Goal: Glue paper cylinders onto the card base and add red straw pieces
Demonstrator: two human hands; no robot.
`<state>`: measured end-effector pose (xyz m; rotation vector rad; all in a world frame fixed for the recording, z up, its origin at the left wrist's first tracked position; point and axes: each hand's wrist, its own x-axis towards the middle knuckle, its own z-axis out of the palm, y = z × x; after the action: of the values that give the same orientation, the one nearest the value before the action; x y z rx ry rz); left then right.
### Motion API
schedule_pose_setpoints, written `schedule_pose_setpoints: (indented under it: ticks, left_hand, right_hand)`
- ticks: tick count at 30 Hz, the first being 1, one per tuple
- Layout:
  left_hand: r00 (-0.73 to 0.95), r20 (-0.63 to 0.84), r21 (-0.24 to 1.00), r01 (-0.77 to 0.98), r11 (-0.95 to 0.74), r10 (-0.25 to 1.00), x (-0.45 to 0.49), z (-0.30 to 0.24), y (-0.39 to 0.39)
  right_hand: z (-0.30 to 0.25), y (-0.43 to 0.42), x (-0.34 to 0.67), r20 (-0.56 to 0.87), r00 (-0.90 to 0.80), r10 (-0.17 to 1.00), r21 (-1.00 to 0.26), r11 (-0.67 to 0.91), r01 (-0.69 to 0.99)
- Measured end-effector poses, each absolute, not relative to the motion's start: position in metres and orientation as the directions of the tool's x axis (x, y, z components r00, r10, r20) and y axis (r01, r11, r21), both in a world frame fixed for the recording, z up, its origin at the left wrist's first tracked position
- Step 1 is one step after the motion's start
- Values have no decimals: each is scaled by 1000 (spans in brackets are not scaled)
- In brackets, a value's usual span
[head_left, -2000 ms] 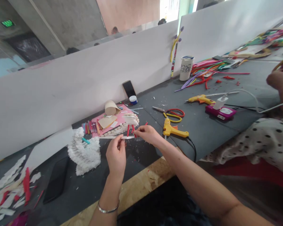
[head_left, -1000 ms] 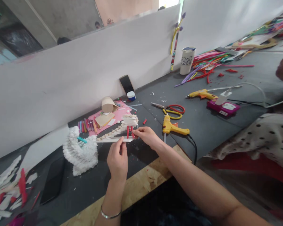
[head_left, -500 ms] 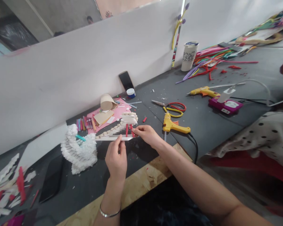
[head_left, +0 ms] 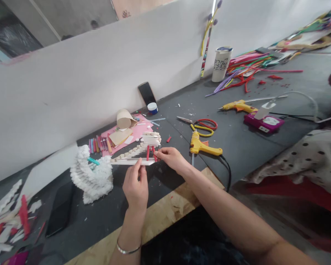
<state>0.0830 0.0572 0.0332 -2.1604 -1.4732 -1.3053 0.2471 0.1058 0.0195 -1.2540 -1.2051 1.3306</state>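
Your left hand [head_left: 135,187]: it stands upright below the work, and the thumb and fingers are closed in a pinch on the white strip [head_left: 132,161], so this hand has hold of it.

Your right hand [head_left: 171,160]: it is half curled, and the fingertips [head_left: 157,155] touch the strip's right end, beside the red sticks [head_left: 148,152]. I cannot tell if it grips firmly.

Work piece: the stepped craft-stick frame [head_left: 150,139] lies above the strip, over the desk [head_left: 237,154].

Long axis: the strip runs left to right across your view. Your right hand is nearer the red sticks.

Around: the yellow hot glue gun [head_left: 201,147] is right of your right hand, and the white paper sculpture [head_left: 91,176] is left of the strip.
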Motion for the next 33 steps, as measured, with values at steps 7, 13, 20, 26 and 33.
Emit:
schedule_pose_setpoints:
  ticks: [7, 13, 20, 26, 33]
  left_hand:
    - [116, 776, 264, 833, -486, 620, 83, 31, 58]
    - [114, 773, 262, 838, -478, 625, 82, 30, 58]
    - [114, 783, 257, 836, -486, 611, 83, 32, 58]
    - [108, 773, 269, 836, -478, 625, 81, 30, 58]
    - [110, 773, 265, 839, -475, 625, 81, 28, 59]
  right_hand:
    - [20, 106, 247, -101, -70, 992, -995, -101, 5]
    - [21, 105, 247, -96, -65, 993, -995, -94, 21]
    - [22, 104, 247, -111, -65, 992, -994, -109, 32]
    - [21, 105, 247, -104, -75, 992, -995, -103, 18]
    - [20, 105, 247, -124, -69, 990, -992, -122, 35]
